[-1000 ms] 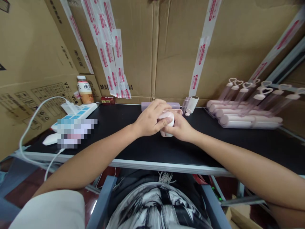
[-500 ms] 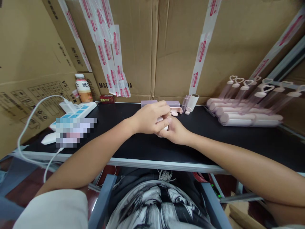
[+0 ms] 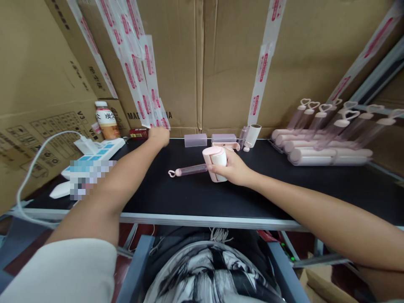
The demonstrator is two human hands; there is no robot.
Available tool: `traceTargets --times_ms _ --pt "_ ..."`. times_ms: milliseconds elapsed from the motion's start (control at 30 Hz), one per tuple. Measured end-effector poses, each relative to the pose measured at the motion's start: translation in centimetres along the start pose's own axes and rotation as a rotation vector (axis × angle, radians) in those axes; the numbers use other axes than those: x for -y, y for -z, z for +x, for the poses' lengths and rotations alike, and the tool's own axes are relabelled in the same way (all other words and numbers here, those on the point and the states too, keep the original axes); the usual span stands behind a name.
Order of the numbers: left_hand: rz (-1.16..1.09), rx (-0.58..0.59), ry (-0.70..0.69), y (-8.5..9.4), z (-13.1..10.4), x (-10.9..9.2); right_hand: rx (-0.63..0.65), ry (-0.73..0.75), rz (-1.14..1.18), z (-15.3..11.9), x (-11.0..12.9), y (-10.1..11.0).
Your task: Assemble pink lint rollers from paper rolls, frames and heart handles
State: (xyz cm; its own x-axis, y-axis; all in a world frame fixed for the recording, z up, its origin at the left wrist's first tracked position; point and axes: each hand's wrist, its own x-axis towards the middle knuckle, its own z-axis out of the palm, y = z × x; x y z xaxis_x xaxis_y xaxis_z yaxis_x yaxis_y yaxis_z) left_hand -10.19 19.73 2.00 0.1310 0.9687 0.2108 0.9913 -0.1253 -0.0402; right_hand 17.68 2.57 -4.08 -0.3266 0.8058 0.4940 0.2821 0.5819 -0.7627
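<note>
My right hand (image 3: 235,167) is wrapped round a short pink and white rounded case (image 3: 215,163), held over the middle of the black table. Left of the case lies a clear purple tube (image 3: 192,169) with a pink heart-shaped ring (image 3: 171,173) at its end. My left hand (image 3: 159,136) reaches to the back of the table, beside a small dark red box (image 3: 139,134); its fingers are hidden. Behind the case are two translucent purple blocks (image 3: 195,140), a pink open part (image 3: 232,146) and a white cylinder (image 3: 253,135).
Several pink and white cylinders (image 3: 318,156) and heart-topped tubes (image 3: 320,122) fill the right back. At the left are a power strip (image 3: 109,148), a white cable (image 3: 34,162) and a bottle (image 3: 107,121). Cardboard (image 3: 233,67) walls the back.
My hands have come apart. My left hand has moved left and back, while my right hand keeps the case. The case and the heart-ended tube now show in full view.
</note>
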Motion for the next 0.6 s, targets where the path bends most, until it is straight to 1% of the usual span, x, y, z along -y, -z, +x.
traceTargets --times_ms 100,133,200,233,267,333,467,533,600 --pt "0.033 -0.074 0.368 -1.3 1.8 2.8 0.049 0.027 0.013 -0.3 0.4 -0.1" --pt "0.029 -0.092 0.462 -1.5 2.2 3.7 0.063 0.027 0.019 -0.4 0.5 -0.1" --pt "-0.013 -0.099 0.606 -1.9 2.9 5.3 0.085 0.023 0.033 -0.6 0.7 -0.2" --pt "-0.090 -0.103 0.685 -2.1 3.1 6.0 0.091 0.022 0.036 -0.6 0.7 -0.2" --pt "-0.158 -0.114 0.725 -2.3 3.3 6.7 0.095 0.024 0.036 -0.7 0.7 -0.2" --pt "-0.236 -0.161 0.754 -2.7 3.6 8.0 0.099 0.031 0.034 -0.6 0.5 -0.2" --pt "-0.284 -0.238 0.702 -3.4 3.9 9.9 0.100 0.034 0.051 -0.5 0.4 0.0" --pt "-0.382 -0.348 0.655 -3.7 4.1 10.6 0.105 0.033 0.060 -0.5 0.4 0.0" --pt "-0.532 -0.463 0.577 -4.0 4.4 11.2 0.111 0.031 0.065 -0.5 0.5 0.0"
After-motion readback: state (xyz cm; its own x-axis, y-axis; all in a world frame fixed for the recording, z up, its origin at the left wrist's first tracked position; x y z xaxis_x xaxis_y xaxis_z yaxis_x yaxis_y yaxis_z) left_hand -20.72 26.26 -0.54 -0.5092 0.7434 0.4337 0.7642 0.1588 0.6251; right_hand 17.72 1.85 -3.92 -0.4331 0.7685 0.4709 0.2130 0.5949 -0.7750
